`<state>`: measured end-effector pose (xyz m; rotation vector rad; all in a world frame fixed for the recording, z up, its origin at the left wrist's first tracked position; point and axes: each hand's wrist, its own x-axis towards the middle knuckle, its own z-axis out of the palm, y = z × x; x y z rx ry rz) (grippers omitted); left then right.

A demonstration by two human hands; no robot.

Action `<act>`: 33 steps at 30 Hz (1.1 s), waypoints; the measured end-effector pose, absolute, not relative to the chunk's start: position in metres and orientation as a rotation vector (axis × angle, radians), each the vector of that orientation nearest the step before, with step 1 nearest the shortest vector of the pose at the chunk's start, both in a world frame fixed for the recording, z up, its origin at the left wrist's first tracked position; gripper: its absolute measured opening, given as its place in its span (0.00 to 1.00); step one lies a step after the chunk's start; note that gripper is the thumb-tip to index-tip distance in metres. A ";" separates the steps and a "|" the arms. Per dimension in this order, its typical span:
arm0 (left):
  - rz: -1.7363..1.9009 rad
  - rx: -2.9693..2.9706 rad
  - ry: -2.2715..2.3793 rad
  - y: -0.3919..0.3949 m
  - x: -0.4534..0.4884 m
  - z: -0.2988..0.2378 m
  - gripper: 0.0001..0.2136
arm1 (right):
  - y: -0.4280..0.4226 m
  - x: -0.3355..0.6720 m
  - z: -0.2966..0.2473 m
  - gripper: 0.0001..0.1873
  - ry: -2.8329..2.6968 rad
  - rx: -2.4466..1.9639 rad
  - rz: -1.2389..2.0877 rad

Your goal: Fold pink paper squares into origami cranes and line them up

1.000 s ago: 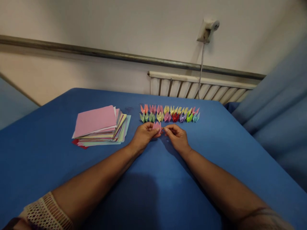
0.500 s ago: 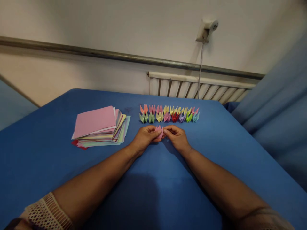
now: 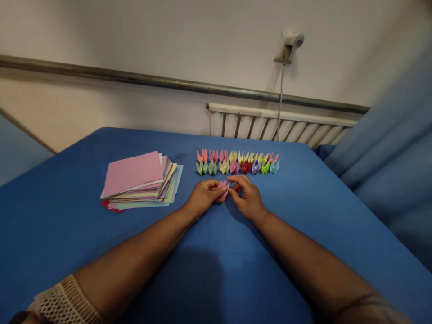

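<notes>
My left hand (image 3: pixel 202 196) and my right hand (image 3: pixel 248 196) meet over the blue table (image 3: pixel 216 270), both pinching a small folded pink paper piece (image 3: pixel 223 186) between their fingertips. Just beyond them stand two rows of several small folded paper pieces (image 3: pixel 237 162) in orange, pink, yellow, green, red and purple. To the left lies a stack of coloured paper sheets (image 3: pixel 139 181) with a pink sheet on top.
A white radiator (image 3: pixel 280 123) stands behind the table's far edge, with a cord (image 3: pixel 280 101) hanging from a wall fitting (image 3: pixel 288 45). A metal rail (image 3: pixel 135 80) runs along the wall. Blue cloth (image 3: pixel 391 148) hangs at the right.
Both hands have drawn slightly toward me with the pink piece. My right fingers have shifted on it and the piece looks more folded.
</notes>
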<state>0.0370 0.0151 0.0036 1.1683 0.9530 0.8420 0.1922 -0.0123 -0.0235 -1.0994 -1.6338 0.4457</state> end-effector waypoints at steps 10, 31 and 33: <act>0.853 1.123 0.936 0.013 0.037 0.004 0.14 | -0.016 0.195 -0.018 0.08 -1.786 -1.082 0.149; 0.960 1.073 0.916 0.014 0.039 0.000 0.15 | -0.023 0.192 -0.013 0.06 -1.815 -1.158 0.003; 0.966 1.106 0.925 0.014 0.039 0.001 0.15 | -0.023 0.191 -0.012 0.06 -1.826 -1.158 -0.010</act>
